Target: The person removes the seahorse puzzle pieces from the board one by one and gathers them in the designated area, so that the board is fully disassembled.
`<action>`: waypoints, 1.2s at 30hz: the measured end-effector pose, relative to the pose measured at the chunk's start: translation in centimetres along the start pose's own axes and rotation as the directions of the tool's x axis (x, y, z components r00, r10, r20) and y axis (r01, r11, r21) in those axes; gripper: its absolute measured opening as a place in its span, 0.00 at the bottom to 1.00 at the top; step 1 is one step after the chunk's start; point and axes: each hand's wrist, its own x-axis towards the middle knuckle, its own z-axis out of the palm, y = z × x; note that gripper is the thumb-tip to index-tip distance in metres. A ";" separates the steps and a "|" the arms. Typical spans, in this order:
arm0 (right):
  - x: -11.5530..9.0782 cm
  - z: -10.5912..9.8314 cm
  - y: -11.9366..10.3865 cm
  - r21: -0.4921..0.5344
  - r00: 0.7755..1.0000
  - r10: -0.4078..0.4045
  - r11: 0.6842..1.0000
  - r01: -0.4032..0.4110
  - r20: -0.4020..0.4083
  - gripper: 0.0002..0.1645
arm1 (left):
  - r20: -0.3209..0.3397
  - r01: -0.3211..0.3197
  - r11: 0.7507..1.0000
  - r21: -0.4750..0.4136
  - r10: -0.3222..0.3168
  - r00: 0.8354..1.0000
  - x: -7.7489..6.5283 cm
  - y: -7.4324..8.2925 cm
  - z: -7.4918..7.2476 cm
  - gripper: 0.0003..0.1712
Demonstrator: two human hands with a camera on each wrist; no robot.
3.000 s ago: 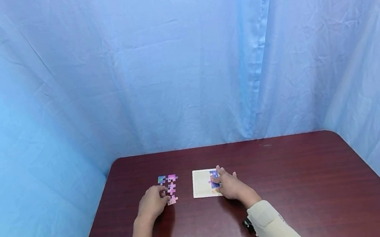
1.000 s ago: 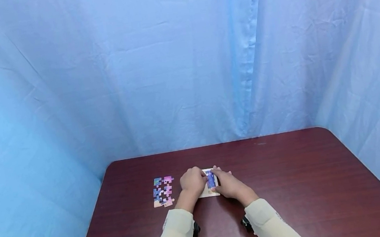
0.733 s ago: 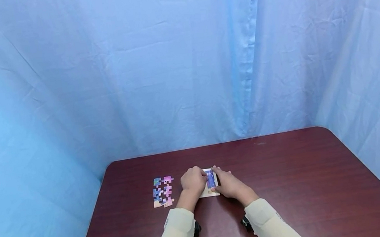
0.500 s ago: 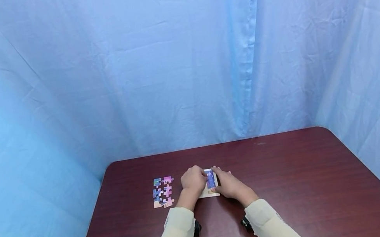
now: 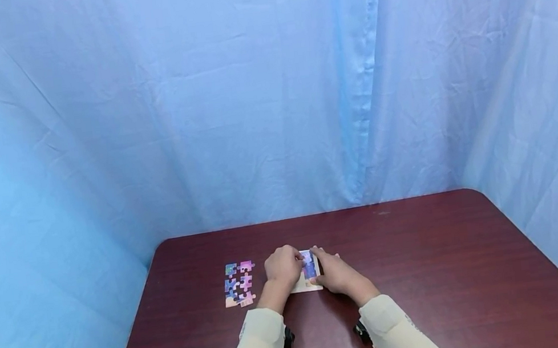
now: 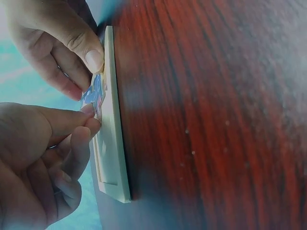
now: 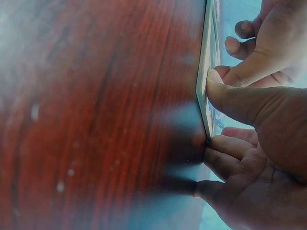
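Note:
A pale puzzle tray (image 5: 298, 289) lies mid-table, with blue-purple puzzle pieces (image 5: 310, 272) along its right side. My left hand (image 5: 282, 266) comes over the tray from the left, its thumb and index fingertip pinching a puzzle piece (image 6: 98, 108) against the edge of the laid pieces; the fingertips cover much of it. My right hand (image 5: 341, 273) rests at the tray's right side. Its thumb (image 7: 221, 94) presses on the tray's top near the front, while its other fingers extend along the far right edge, fairly straight.
Several loose puzzle pieces (image 5: 246, 282), pink and blue, lie in two rough columns left of the tray. The dark red wooden table (image 5: 450, 269) has a rounded back corner, and blue curtains (image 5: 262, 113) hang behind it and at both sides.
Three seconds ago my left hand was at the loose pieces; it has moved right to the tray with a puzzle piece. Over the last second both hands have stayed nearly in place.

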 end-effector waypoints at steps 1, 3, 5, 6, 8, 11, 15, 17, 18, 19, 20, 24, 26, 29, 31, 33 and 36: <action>0.0 0.0 0.0 -0.003 1.000 0.001 1.000 -0.001 -0.001 0.47 | -0.006 -0.004 1.000 -0.002 0.004 1.000 0.0 0.0 0.0 0.04; 0.0 0.1 0.0 -0.011 1.000 0.003 1.000 -0.003 0.000 0.48 | -0.019 -0.008 1.000 -0.007 0.008 1.000 -0.1 -0.2 0.0 0.04; 0.1 0.1 0.0 -0.016 1.000 0.002 1.000 -0.002 -0.001 0.48 | -0.029 -0.014 1.000 -0.008 0.013 0.999 -0.1 -0.4 -0.1 0.04; 0.1 0.1 0.0 -0.016 1.000 0.002 1.000 -0.002 -0.001 0.48 | -0.032 -0.014 1.000 -0.013 0.014 0.999 -0.2 -0.5 -0.2 0.04; 0.1 0.1 -0.1 -0.012 1.000 0.002 1.000 -0.002 0.001 0.48 | -0.036 -0.013 1.000 -0.021 0.012 0.999 -0.3 -0.7 -0.4 0.04; 0.0 0.1 -0.2 -0.007 1.000 0.004 1.000 -0.004 0.000 0.47 | -0.047 -0.014 0.999 -0.035 0.012 0.999 -0.5 -1.2 -0.7 0.04; 0.0 0.1 -0.2 -0.015 1.000 0.001 1.000 -0.001 -0.008 0.47 | -0.070 -0.007 0.999 -0.052 0.003 0.998 -0.6 -2.1 -1.3 0.04; 0.0 0.2 -0.2 -0.018 1.000 0.000 1.000 0.000 -0.009 0.47 | -0.074 0.008 0.998 -0.064 -0.013 0.997 -0.7 -2.6 -1.6 0.04; 0.1 0.2 -0.1 -0.018 1.000 -0.002 1.000 0.001 -0.011 0.47 | -0.076 0.016 0.997 -0.069 -0.021 0.997 -0.7 -2.8 -1.8 0.04; 0.1 0.2 -0.1 -0.018 1.000 -0.002 1.000 0.002 -0.012 0.47 | -0.077 0.026 0.997 -0.076 -0.032 0.996 -0.8 -3.0 -1.9 0.04; 0.1 0.2 -0.1 -0.017 1.000 -0.002 1.000 0.002 -0.013 0.47 | -0.082 0.031 0.997 -0.077 -0.037 0.996 -0.8 -3.3 -2.1 0.04; 0.0 0.1 -0.2 -0.009 1.000 0.000 1.000 -0.001 -0.016 0.47 | -0.099 0.054 0.996 -0.070 -0.061 0.993 -1.1 -4.1 -2.7 0.04; -0.1 0.1 -0.2 -0.007 1.000 0.002 1.000 -0.002 -0.016 0.47 | -0.106 0.060 0.996 -0.064 -0.066 0.992 -1.3 -4.6 -3.0 0.05; -0.1 0.2 -0.2 -0.004 1.000 0.002 1.000 -0.002 -0.016 0.47 | -0.105 0.078 0.995 -0.065 -0.084 0.991 -1.5 -5.3 -3.4 0.05; -0.1 0.2 -0.2 0.000 1.000 0.006 1.000 -0.006 -0.011 0.47 | -0.108 0.092 0.993 -0.068 -0.099 0.989 -1.5 -6.0 -3.6 0.05; -0.1 0.2 -0.3 0.006 1.000 0.005 1.000 -0.005 -0.012 0.47 | -0.111 0.109 0.992 -0.060 -0.115 0.987 -1.5 -6.6 -3.9 0.05; -0.2 0.2 -0.4 0.009 1.000 0.012 1.000 -0.012 -0.009 0.47 | -0.116 0.133 0.990 -0.042 -0.137 0.984 -1.5 -7.3 -4.4 0.05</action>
